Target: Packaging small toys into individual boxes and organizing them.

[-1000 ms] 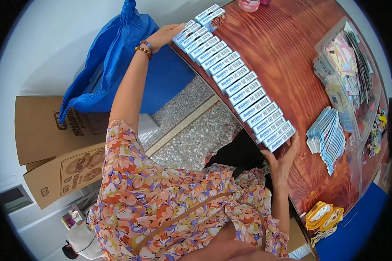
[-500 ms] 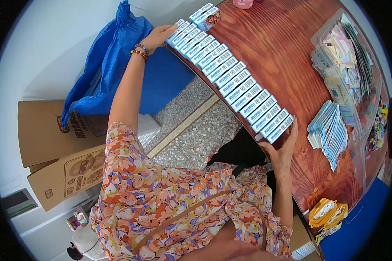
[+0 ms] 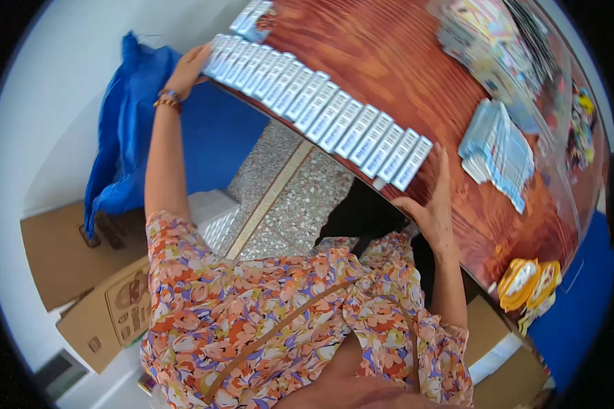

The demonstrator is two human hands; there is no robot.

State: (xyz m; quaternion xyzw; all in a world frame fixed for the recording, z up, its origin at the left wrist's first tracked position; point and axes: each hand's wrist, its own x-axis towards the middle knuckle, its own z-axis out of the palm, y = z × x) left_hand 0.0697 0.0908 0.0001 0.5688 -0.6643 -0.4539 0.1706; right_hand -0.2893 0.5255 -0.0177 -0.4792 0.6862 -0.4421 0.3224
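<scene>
A long slanting row of small white-and-blue boxes [image 3: 332, 112] stands packed side by side along the edge of the wooden table [image 3: 375, 54]. At the row's far left end is my left hand [image 3: 186, 71], its outstretched fingers lying against the end box. My right hand [image 3: 433, 215] is by the near right end, thumb and fingers spread, a small gap between it and the last box. Neither hand grips a single box. Two similar boxes [image 3: 256, 20], one with a food picture on its side, stand just beyond the left end.
A fanned stack of flat light-blue packets [image 3: 498, 150] lies on the right of the table, beside a clear plastic container holding papers [image 3: 488, 27]. Yellow baskets [image 3: 518, 283] sit at the near right corner. A blue sack [image 3: 133, 116] and cardboard boxes [image 3: 82, 259] stand at left.
The whole view has shifted, so the table and row appear further up and left. My right hand is slightly further from the end box; my left hand stays at the other end.
</scene>
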